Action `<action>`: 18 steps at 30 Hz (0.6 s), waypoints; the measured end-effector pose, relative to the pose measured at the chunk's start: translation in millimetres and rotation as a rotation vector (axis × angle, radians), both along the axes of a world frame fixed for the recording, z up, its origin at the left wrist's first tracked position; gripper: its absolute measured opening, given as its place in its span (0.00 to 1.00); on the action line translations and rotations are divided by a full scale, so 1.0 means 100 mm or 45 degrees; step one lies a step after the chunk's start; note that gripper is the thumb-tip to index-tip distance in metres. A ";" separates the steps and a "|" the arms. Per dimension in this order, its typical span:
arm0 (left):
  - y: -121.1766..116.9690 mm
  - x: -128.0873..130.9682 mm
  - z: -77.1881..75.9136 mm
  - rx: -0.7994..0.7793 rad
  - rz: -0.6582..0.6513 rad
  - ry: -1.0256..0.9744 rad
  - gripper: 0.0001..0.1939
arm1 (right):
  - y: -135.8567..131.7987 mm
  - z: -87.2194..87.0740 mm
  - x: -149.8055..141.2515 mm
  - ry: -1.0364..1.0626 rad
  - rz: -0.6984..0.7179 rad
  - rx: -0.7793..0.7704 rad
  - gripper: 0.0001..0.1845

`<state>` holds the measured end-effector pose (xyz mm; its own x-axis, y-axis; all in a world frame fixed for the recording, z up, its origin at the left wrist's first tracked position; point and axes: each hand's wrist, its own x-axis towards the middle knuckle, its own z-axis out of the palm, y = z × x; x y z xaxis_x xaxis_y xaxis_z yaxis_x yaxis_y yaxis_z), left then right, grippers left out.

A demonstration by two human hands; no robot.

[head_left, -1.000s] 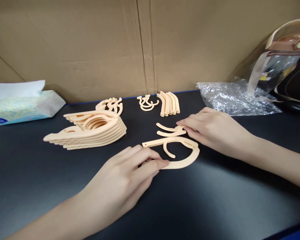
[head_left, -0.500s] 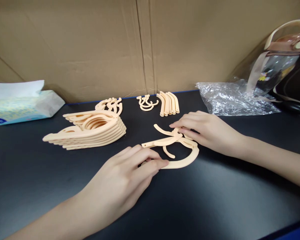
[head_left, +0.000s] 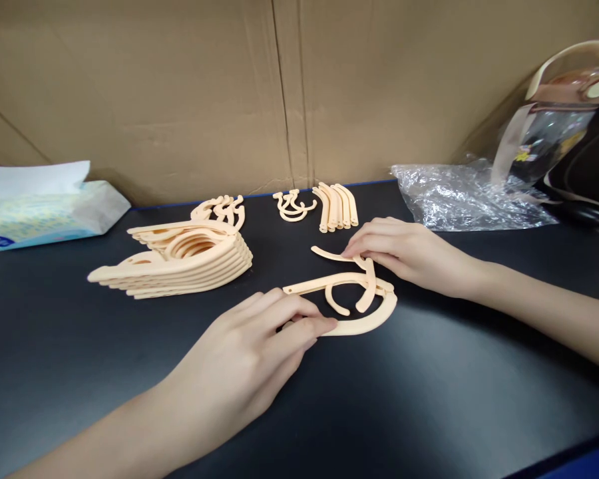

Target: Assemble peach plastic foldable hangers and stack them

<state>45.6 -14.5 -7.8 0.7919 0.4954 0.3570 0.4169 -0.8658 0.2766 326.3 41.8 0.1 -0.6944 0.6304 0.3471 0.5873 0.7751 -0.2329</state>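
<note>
My left hand (head_left: 259,349) pinches the near arm of a beige plastic folding hanger (head_left: 364,324), which lies folded in a curve on the black table. A small curved hook (head_left: 335,303) shows inside that curve. Over the hanger's far side, the fingers of my right hand (head_left: 397,246) are closed on a branched beige hanger part (head_left: 367,287). One branch of it points left and the other hangs down across the hanger. The fingers cover its middle, so I cannot tell whether it touches the hanger.
A stack of folded beige hangers (head_left: 194,269) lies to the left. Behind are loose hooks (head_left: 293,207), more curved pieces (head_left: 219,207) and a row of arms (head_left: 337,207). A tissue pack (head_left: 44,213), a clear plastic bag (head_left: 459,199) and a bottle (head_left: 562,120) stand toward the sides.
My right hand has turned the branched part, so one branch that lay leftward along the hanger now points down over it. My left hand and the hanger have stayed put.
</note>
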 end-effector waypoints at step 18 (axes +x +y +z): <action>-0.04 -0.02 0.05 0.041 -0.036 -0.092 0.15 | -0.27 0.08 -0.12 0.081 0.071 0.272 0.15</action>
<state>43.7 -18.6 -3.2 0.7771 0.4605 0.4290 0.3724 -0.8859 0.2765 313.9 14.4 7.6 -0.6985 0.4993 0.5126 0.5316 0.8416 -0.0954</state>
